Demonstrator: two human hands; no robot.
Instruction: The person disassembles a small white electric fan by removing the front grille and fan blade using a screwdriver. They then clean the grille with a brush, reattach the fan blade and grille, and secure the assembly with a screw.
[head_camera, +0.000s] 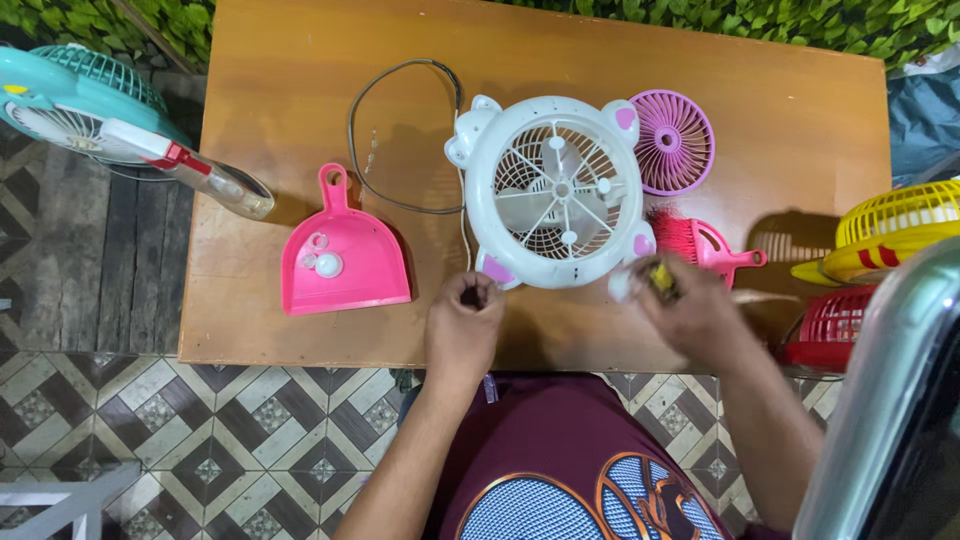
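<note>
fan: small white desk fan (553, 190), bear-ear housing with pink patches, lies flat mid-table, grille facing up, blades visible through it.
left hand: left hand (463, 322) clenched at the near-left corner of the fan, pinching something small and dark; too small to say what.
right hand: right hand (690, 308) gripping a yellow-handled tool (660, 278), looks like a screwdriver, tip at the fan's near-right corner. Blurred, so it's moving.
step, my read: working a fastener on the near-right edge of the housing.
doing it well: keep the tool square to the housing, press down before turning, brace the fan body with the free hand so it can't spin on the table (280, 80).
small parts: pink dustpan (345, 255) left of the fan holds 3 or so small white pieces; good place for loose bits.
cable: black cord (385, 120) loops on the far-left side; keep it out from under the housing.
nearby: purple fan grille (673, 141) just right of the fan on the far side; pink brush (710, 245) beside the right hand.
off-table: teal fan (70, 100) far left, yellow and red fans (890, 235) right.
</note>
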